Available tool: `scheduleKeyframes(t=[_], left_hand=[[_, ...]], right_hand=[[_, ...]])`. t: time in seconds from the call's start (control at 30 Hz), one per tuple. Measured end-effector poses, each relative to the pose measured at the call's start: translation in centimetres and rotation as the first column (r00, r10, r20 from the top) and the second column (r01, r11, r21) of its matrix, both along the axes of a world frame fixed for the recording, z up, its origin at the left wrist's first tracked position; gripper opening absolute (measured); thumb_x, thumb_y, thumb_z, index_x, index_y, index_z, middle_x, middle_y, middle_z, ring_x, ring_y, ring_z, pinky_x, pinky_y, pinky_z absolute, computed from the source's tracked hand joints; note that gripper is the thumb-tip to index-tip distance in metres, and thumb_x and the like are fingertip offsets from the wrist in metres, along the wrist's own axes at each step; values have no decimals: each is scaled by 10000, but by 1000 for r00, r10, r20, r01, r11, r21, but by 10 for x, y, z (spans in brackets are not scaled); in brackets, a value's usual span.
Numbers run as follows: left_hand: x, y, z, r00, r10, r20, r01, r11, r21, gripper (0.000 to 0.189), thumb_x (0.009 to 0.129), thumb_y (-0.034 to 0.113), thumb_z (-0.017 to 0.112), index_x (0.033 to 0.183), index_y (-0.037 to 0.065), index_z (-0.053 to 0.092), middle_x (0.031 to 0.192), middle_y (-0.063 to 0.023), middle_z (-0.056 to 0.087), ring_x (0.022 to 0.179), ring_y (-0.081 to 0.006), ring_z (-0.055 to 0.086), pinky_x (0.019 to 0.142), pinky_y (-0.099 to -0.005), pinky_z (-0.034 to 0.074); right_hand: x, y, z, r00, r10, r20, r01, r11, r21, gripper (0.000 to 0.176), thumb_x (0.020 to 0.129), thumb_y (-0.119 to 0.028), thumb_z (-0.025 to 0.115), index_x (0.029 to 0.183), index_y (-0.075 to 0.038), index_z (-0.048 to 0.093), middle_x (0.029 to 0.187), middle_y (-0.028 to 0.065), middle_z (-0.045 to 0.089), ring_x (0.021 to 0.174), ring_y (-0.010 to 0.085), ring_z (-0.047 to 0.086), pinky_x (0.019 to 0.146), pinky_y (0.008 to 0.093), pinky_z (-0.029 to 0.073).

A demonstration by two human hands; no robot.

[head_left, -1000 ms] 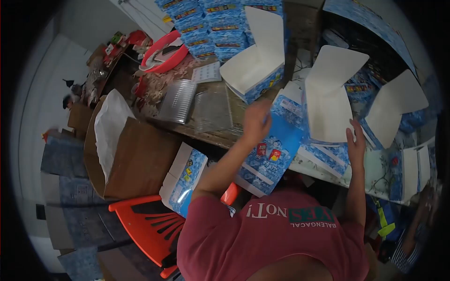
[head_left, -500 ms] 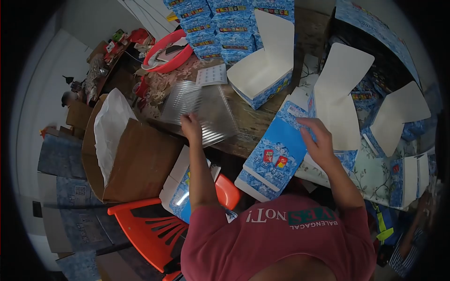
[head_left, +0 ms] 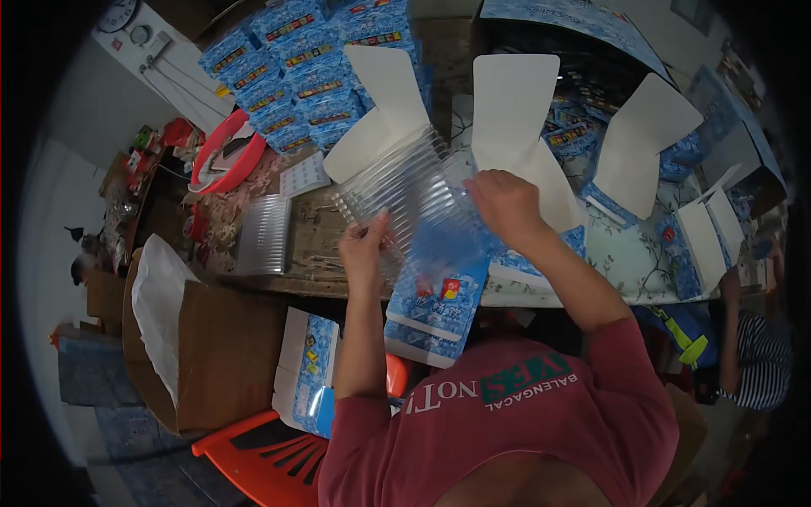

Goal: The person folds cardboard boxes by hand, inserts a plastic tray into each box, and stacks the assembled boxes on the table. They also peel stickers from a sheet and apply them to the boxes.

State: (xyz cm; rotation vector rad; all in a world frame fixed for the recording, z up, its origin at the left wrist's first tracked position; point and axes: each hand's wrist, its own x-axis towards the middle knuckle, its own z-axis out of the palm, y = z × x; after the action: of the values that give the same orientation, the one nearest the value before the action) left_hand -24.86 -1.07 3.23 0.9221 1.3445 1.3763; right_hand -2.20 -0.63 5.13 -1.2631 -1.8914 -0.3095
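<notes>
A clear ribbed plastic tray (head_left: 414, 182) is held up between my two hands, above the table edge. My left hand (head_left: 363, 245) pinches its lower left side. At its right side my right hand (head_left: 507, 203) is closed on the edge. Beneath the tray lies a flat blue printed carton (head_left: 435, 313), partly seen through the plastic. Just behind the tray stands an open white-lined box (head_left: 372, 135). Another open box (head_left: 515, 127) is beyond my right hand.
Stacked blue packs (head_left: 296, 68) rise at the back left, near a red basin (head_left: 230, 156). More ribbed plastic (head_left: 263, 237) lies on the table. A cardboard box (head_left: 228, 346) and orange chair (head_left: 262, 460) are at lower left. A person in stripes (head_left: 760, 359) is at right.
The clear tray has been lifted off the table and moved right, over the blue carton. My right hand has left the carton and closed on the tray. The view has shifted right.
</notes>
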Motion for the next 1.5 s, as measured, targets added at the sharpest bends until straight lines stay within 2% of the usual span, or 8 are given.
scheduleKeyframes(t=[0.23, 0.43, 0.67, 0.9, 1.13, 1.2, 1.3, 1.5], left_hand=[[-61, 65, 40, 989, 50, 137, -89, 950, 298, 87, 835, 97, 620, 836, 16, 590, 824, -94, 646, 701, -150, 627, 632, -240, 496], [-54, 119, 49, 994, -70, -87, 95, 935, 342, 146, 773, 102, 694, 789, 14, 579, 731, -78, 631, 630, -132, 600, 561, -229, 457], [39, 70, 56, 890, -407, -205, 442, 881, 169, 188, 773, 145, 701, 757, 25, 557, 686, -56, 605, 628, -116, 583, 542, -229, 433], [-89, 187, 59, 842, 120, -526, 137, 895, 424, 191, 849, 186, 619, 804, 0, 612, 685, -52, 614, 585, -92, 568, 526, -202, 425], [-98, 297, 11, 572, -228, -788, 377, 926, 5, 276, 825, 252, 630, 841, -23, 621, 707, -98, 631, 632, -157, 610, 547, -261, 438], [-69, 284, -6, 120, 91, -989, 237, 964, 118, 410, 773, 384, 644, 883, -11, 641, 765, -151, 651, 712, -296, 629, 647, -385, 478], [-87, 305, -55, -23, 724, -689, 268, 669, 693, 456, 748, 440, 625, 914, 16, 650, 824, -197, 642, 796, -393, 602, 747, -475, 458], [-122, 290, -65, -59, -48, -997, 160, 985, -57, 398, 791, 393, 580, 884, 12, 643, 860, -190, 647, 827, -371, 615, 727, -468, 473]], right_hand=[[151, -23, 30, 897, -406, -173, 376, 909, -182, 97, 826, -129, 579, 868, -43, 590, 716, 146, 602, 621, 307, 593, 553, 363, 457], [148, 6, -16, 865, -438, 243, 501, 768, -398, 233, 828, -258, 593, 893, -34, 583, 799, 157, 622, 704, 331, 604, 595, 403, 469], [63, 12, 6, 700, -35, -713, -437, 769, -466, 217, 885, -238, 543, 944, -34, 585, 688, 70, 599, 572, 118, 554, 517, 253, 438], [259, -53, 31, 617, -551, -561, 251, 814, -524, 197, 876, -183, 516, 858, -8, 607, 597, 13, 529, 501, 66, 482, 434, 206, 360], [397, -24, -47, 519, -854, -42, 665, 434, -608, 309, 818, -291, 563, 863, 9, 622, 694, 121, 623, 536, 195, 591, 514, 324, 464], [392, -19, -71, 511, -860, 10, 778, 457, -432, 331, 818, -309, 554, 889, 8, 617, 748, 147, 633, 590, 249, 611, 563, 347, 479], [378, -23, -83, 463, -885, 53, 777, 377, -504, 388, 811, -350, 541, 992, -10, 583, 892, 208, 622, 795, 352, 595, 717, 416, 462], [394, -47, -75, 548, -833, 78, 718, 422, -553, 325, 851, -265, 508, 1039, -8, 572, 933, 209, 627, 844, 355, 608, 745, 439, 460]])
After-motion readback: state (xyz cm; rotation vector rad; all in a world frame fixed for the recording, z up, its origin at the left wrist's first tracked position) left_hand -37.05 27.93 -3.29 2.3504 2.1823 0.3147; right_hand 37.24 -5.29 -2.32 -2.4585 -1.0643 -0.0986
